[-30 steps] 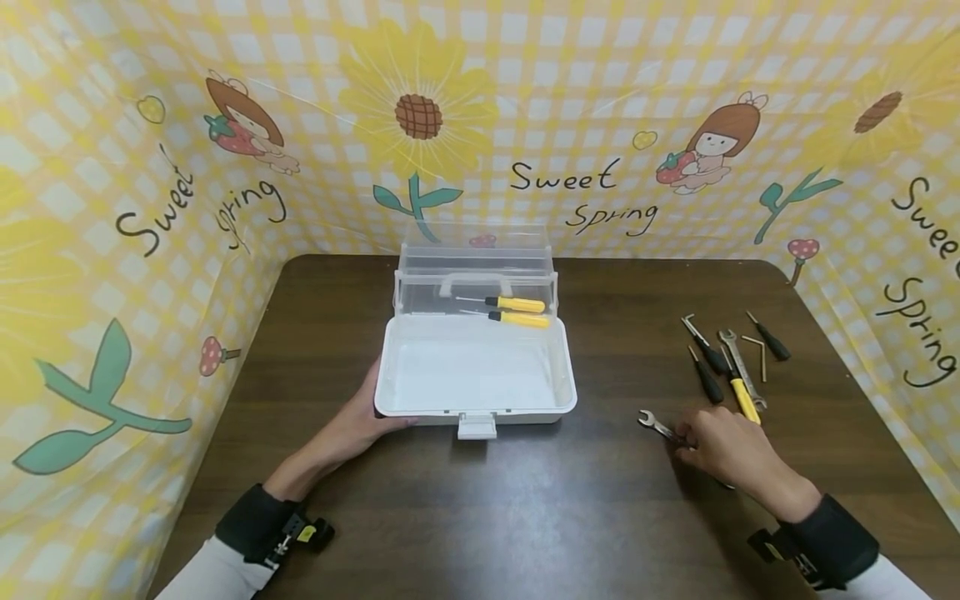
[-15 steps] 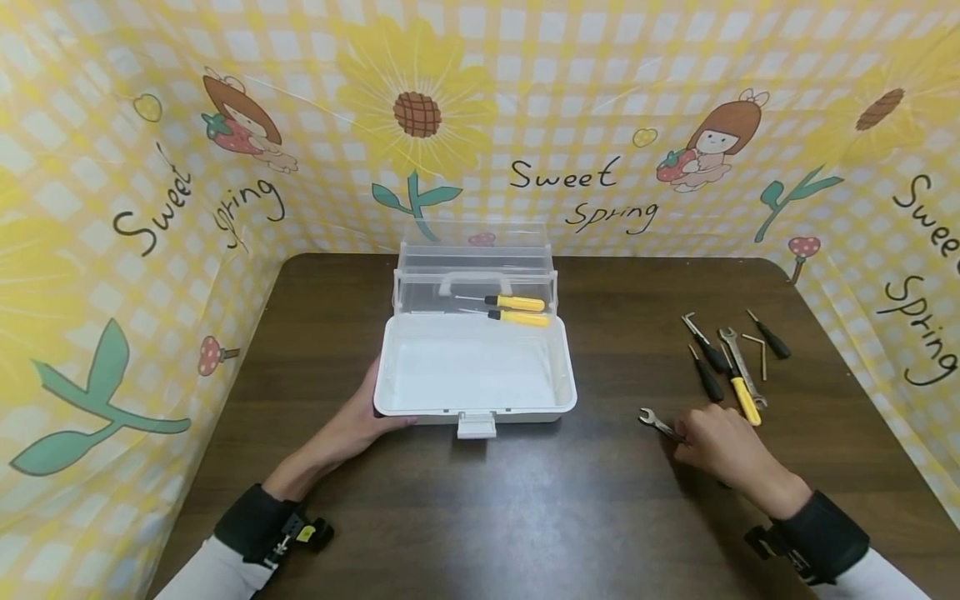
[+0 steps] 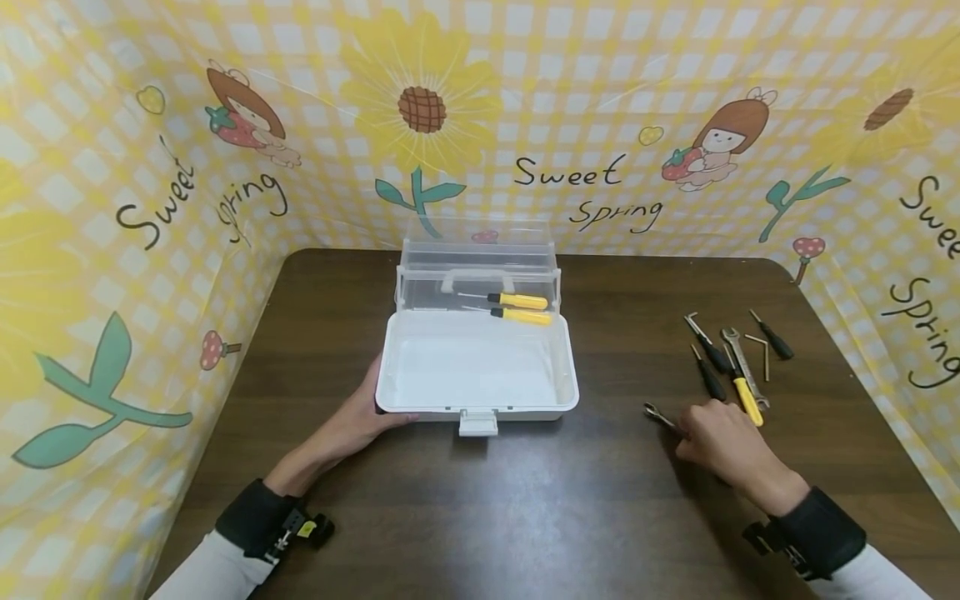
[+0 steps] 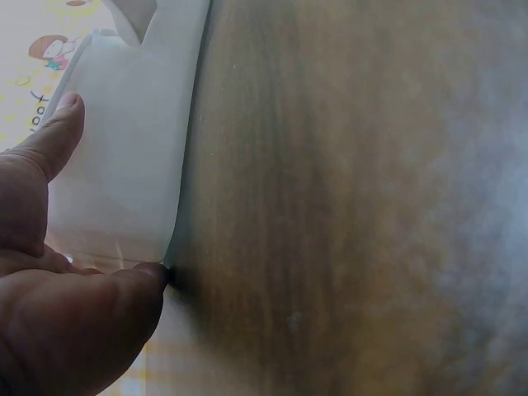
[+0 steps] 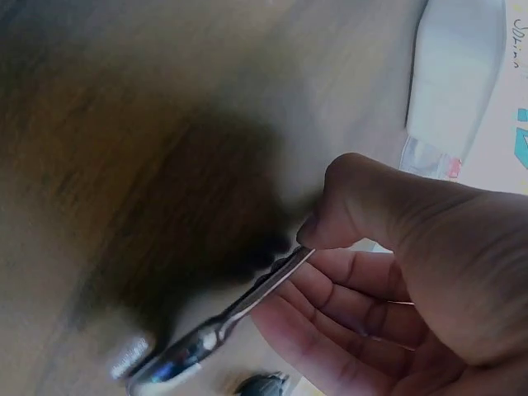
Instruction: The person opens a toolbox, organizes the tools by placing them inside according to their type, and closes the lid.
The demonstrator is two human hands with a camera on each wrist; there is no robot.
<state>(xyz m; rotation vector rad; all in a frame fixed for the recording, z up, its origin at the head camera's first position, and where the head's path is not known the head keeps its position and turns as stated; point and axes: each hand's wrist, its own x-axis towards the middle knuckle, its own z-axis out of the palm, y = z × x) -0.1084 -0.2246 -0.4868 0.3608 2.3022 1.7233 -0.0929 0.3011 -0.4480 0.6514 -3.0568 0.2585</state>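
Observation:
A white toolbox (image 3: 477, 367) stands with its clear lid (image 3: 476, 242) raised behind it. My left hand (image 3: 358, 421) grips the box's left front corner, its thumb along the front wall in the head view. Two yellow-handled screwdrivers (image 3: 521, 317) lie on the clear tray (image 3: 420, 287) behind the open base. At the right, my right hand (image 3: 723, 437) pinches a wrench (image 3: 660, 417) between thumb and fingers, with one end sticking out to the left. In the right wrist view, the wrench (image 5: 256, 293) is seen nearly edge-on, close over the table.
Beyond my right hand lie a yellow-handled tool (image 3: 744, 400), another wrench (image 3: 742, 367), a hex key (image 3: 765, 358) and several black-handled tools (image 3: 708, 383). Patterned yellow cloth (image 3: 600, 125) surrounds the brown table (image 3: 525, 517) at the back and sides.
The wrench in my right hand has turned so its end shows more edge-on, and it sits slightly further right in view. My left hand keeps its grip on the toolbox.

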